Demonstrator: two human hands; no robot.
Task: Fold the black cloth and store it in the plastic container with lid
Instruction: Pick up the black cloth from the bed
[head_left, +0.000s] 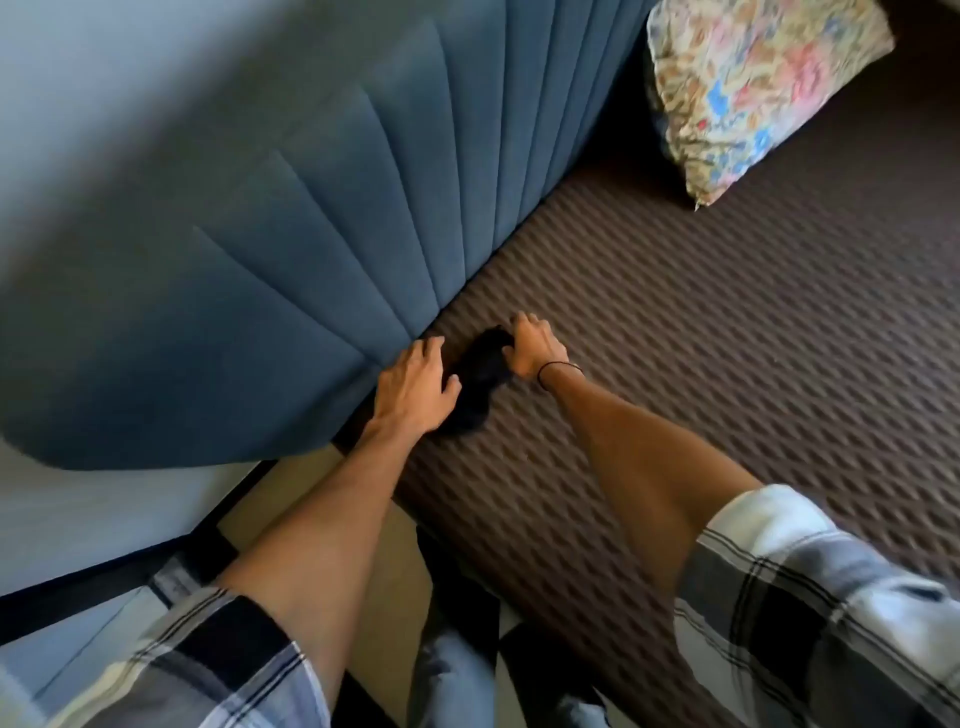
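The black cloth (478, 382) lies bunched on the brown textured bed cover (701, 364), close to the blue headboard. My left hand (415, 387) rests on the cloth's near left part with fingers spread. On the far right end of the cloth sits my right hand (535, 345), fingers curled over it. Whether either hand grips the cloth is not clear. No plastic container is in view.
A blue padded headboard (291, 249) stands along the left of the bed. A floral pillow (753, 88) lies at the far right. My legs and the floor show below the bed's near edge.
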